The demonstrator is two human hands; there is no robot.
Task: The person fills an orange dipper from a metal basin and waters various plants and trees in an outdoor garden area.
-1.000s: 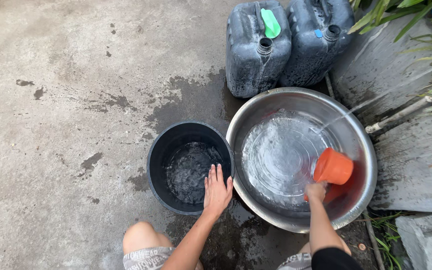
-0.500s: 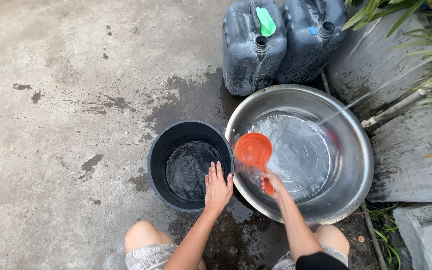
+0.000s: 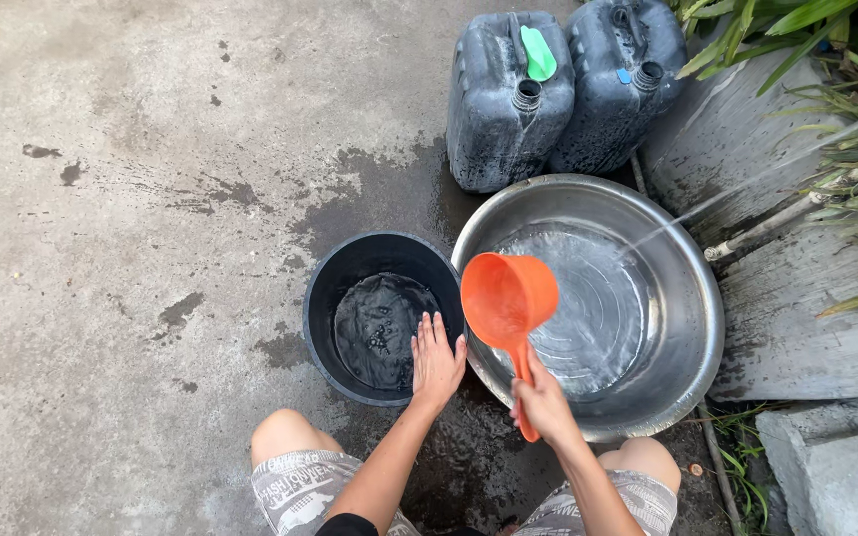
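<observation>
Outdoor concrete floor (image 3: 131, 248), grey and lying wet in dark patches around 2 dark jerrycans (image 3: 558, 94). Left hand (image 3: 436, 362) is resting flat, fingers open, on the black bucket's (image 3: 325, 298) rim. Right hand (image 3: 543, 402) is gripping the orange dipper (image 3: 506, 296) above the steel basin (image 3: 692, 337), touching the bucket.

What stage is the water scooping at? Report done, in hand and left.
Done: the black bucket holds shallow water, only its bottom covered. In hand: the right hand grips the orange dipper by its handle, lifted over the steel basin's near rim beside the bucket; the left hand rests on the bucket's rim. Left: most of the bucket is unfilled, and the basin has water, with a thin stream arcing in.
</observation>
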